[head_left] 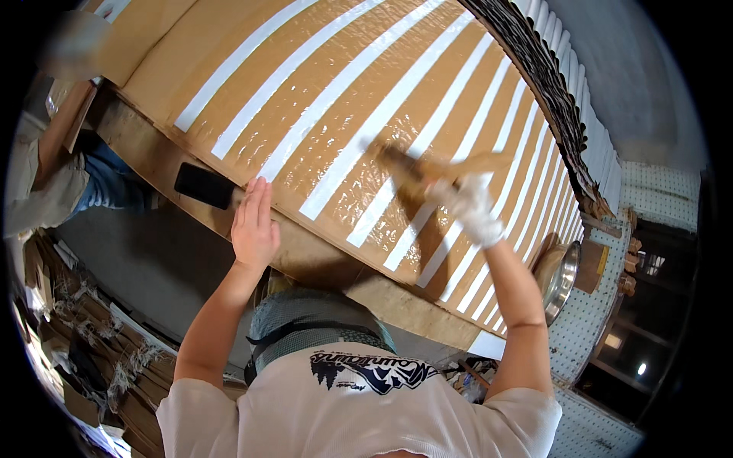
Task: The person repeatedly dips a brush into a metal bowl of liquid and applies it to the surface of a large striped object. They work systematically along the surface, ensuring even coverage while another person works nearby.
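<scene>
A wide brown sheet with a row of long white strips covers the work table in front of me. Its surface looks wet and glossy over the middle. My right hand, in a white glove, grips a wide brush, blurred by motion, over the strips right of the middle. My left hand is bare, its fingers stretched out and resting on the sheet's near edge at the end of a strip. Just left of those fingers, a black phone lies on the table's edge.
A shiny metal bowl stands at the right end. Dark layered sheets and white rolls line the far side. At the left, another person's arm reaches to the table. Brown scraps are piled at lower left.
</scene>
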The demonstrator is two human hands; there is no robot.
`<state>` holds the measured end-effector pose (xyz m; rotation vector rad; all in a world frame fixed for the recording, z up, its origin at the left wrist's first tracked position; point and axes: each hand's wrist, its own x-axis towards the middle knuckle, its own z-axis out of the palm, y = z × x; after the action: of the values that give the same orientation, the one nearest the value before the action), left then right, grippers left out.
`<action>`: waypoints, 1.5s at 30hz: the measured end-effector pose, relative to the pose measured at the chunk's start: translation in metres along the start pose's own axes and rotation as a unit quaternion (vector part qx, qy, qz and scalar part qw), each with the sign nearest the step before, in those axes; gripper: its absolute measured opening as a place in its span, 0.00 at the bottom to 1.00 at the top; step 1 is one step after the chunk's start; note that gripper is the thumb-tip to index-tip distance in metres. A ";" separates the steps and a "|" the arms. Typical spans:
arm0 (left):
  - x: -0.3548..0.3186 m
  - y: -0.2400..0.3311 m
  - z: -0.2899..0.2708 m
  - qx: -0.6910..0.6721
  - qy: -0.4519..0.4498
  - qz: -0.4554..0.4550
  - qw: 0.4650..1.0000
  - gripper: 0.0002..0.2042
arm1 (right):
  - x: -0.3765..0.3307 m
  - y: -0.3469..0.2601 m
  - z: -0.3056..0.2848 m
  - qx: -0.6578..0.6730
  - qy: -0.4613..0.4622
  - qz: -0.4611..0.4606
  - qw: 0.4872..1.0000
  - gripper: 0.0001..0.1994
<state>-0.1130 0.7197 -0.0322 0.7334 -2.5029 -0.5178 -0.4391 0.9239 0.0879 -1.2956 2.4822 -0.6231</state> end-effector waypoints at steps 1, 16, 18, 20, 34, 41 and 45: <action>0.002 -0.004 0.001 -0.001 0.006 0.010 1.000 0.31 | 0.031 0.003 -0.010 -0.022 0.059 0.040 0.997 0.15; -0.002 -0.026 0.016 -0.019 0.060 0.055 0.997 0.22 | 0.026 -0.120 0.077 -0.021 -0.078 -0.198 0.977 0.18; -0.002 -0.029 0.014 -0.013 0.063 0.064 0.996 0.22 | 0.043 -0.119 0.035 0.123 -0.144 -0.099 0.977 0.15; 0.001 -0.027 0.011 -0.020 0.057 0.072 0.996 0.24 | 0.056 -0.093 0.019 0.114 -0.014 -0.058 0.992 0.14; 0.000 -0.019 0.012 -0.001 0.074 0.090 0.993 0.26 | -0.059 -0.037 0.029 0.029 -0.010 -0.086 0.996 0.13; -0.003 0.008 0.008 -0.034 0.019 0.057 0.998 0.28 | -0.069 0.121 -0.031 -0.299 0.207 0.164 0.917 0.18; -0.008 0.009 0.002 -0.022 0.009 0.063 0.998 0.31 | -0.153 0.073 0.035 0.477 0.153 0.041 0.865 0.22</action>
<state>-0.1115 0.7313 -0.0320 0.5560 -2.4927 -0.5156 -0.3900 1.0790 0.0278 -0.7081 1.8856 -1.8294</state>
